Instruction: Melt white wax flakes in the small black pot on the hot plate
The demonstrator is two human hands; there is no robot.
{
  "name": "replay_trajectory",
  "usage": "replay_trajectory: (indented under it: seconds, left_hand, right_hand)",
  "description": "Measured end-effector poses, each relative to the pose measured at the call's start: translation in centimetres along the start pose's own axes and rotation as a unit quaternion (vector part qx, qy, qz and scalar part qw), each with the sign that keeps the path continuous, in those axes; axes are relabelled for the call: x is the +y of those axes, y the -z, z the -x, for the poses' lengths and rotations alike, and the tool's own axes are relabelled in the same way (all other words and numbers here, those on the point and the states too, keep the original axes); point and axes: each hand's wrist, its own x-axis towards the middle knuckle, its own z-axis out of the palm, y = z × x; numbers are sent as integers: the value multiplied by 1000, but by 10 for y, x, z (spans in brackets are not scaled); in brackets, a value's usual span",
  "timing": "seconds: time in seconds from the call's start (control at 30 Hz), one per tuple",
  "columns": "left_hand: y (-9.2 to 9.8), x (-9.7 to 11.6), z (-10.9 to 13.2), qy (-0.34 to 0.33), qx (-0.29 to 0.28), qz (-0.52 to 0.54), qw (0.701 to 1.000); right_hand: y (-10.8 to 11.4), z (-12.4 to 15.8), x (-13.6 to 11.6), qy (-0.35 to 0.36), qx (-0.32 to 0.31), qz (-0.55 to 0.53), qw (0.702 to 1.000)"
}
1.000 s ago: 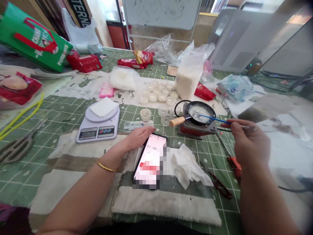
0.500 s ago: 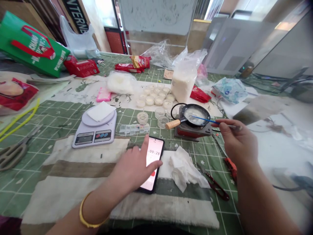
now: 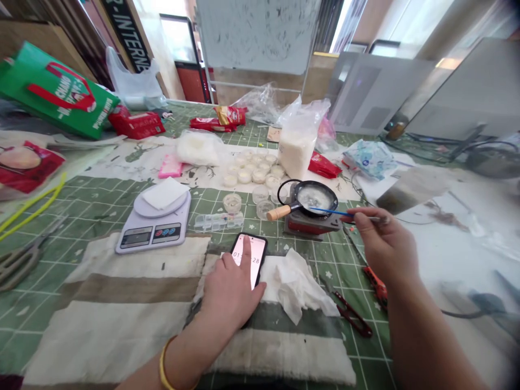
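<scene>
"CHANG" is read on a green bag (image 3: 52, 89) beyond the green mat (image 3: 87, 216), where a black pan (image 3: 309, 196) of white liquid is set on a red burner (image 3: 311, 226); a spill could be caused if the pan's handle is knocked. A blue stick (image 3: 329, 211) is pinched by the right hand's (image 3: 385, 244) thumb and forefinger, its tip at the pan. The left hand (image 3: 233, 290) is laid open on a phone (image 3: 257, 250), with "28" legible.

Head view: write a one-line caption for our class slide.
Left hand on a smartphone, right hand holding a thin blue stick at a small black pan of white liquid on a compact burner.
</scene>
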Motion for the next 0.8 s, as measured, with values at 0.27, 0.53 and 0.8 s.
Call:
replay_trajectory:
  seconds: [0.27, 0.53, 0.8]
  left_hand:
    - [7, -5, -3, 8, -45, 35, 998]
    - [25, -57, -11, -27, -126, 228, 965]
    - [11, -71, -1, -11, -86, 315, 945]
  right_hand:
    - [2, -6, 5, 20, -7, 11, 1000]
    - [4, -12, 9, -12, 17, 28, 999]
    - [4, -11, 5, -3, 30, 70, 997]
